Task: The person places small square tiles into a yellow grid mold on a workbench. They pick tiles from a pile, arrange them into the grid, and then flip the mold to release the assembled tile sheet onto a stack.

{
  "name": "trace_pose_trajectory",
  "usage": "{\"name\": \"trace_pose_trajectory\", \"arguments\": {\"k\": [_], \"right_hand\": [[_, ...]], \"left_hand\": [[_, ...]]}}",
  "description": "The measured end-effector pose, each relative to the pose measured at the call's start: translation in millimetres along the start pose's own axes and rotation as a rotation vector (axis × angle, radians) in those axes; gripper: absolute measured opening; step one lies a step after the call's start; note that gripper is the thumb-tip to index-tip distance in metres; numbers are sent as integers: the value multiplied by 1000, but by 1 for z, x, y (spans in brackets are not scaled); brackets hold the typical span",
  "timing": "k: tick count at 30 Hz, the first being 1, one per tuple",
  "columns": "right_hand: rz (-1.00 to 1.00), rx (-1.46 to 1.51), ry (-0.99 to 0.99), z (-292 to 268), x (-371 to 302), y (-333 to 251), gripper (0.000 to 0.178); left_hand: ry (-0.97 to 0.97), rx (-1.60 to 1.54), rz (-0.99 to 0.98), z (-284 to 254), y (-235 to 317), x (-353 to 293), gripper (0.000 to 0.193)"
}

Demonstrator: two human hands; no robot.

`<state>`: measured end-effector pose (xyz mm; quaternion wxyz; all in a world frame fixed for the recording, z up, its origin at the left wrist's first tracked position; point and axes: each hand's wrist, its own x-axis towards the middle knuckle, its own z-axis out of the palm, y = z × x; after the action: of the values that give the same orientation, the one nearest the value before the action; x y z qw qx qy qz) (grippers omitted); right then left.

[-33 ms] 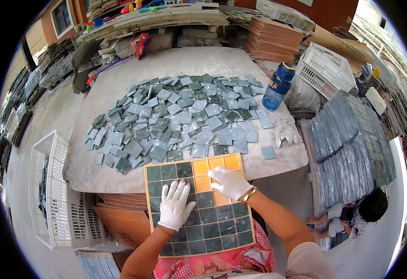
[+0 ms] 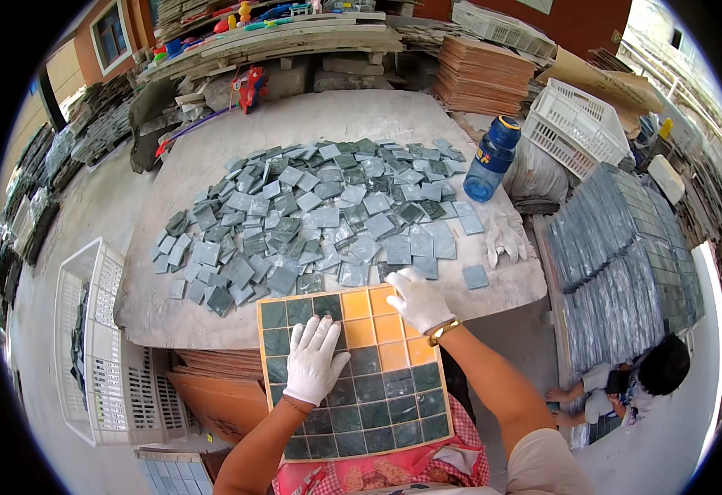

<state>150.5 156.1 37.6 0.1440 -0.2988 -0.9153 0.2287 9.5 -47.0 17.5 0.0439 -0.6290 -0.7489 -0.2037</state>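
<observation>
A gridded tile board (image 2: 346, 455) with a pale rim rests on my lap against the table's front edge. Dark green square tiles (image 2: 365, 360) fill its left columns and lower rows; several cells at the upper right show bare orange backing (image 2: 362, 332). My left hand (image 2: 316, 360), in a white glove with bare fingertips, lies flat and open over the tiles on the left. My white-gloved right hand (image 2: 420, 303) is closed at the board's upper right corner, fingers bent down; whatever they hold is hidden. Beyond lies a heap of loose green stone tiles (image 2: 328, 217).
On the table's right are a blue bottle (image 2: 492, 159), a spare white glove (image 2: 505, 241) and a single tile (image 2: 476, 277). A white crate (image 2: 112, 346) stands at left. Stacked tile sheets (image 2: 604, 272) rise at right, where another person (image 2: 625, 384) crouches.
My right hand has moved up from the orange cells to the board's top right corner, uncovering more orange backing. The left hand keeps its place on the tiles.
</observation>
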Motion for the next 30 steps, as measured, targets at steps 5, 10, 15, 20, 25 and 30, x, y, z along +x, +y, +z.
{"name": "trace_pose_trajectory", "arguments": {"k": [5,10,15,20,25,30], "right_hand": [[3,-351,-56,-25,56,57,28],[-111,-338,-188,-35,75,67,21],[29,240,47,-35,59,81,25],[192,561,-176,-45,26,59,27],[123,435,-206,-38,7,42,24],[-74,357,-211,-18,-10,23,22]], "left_hand": [[147,-126,-18,29,-5,106,45],[-9,-24,-120,45,5,176,46],[-170,121,-145,52,2,196,33],[-25,136,-131,56,-8,200,6],[-92,-458,-66,13,-18,167,23],[-385,-483,-5,5,-19,114,22]]}}
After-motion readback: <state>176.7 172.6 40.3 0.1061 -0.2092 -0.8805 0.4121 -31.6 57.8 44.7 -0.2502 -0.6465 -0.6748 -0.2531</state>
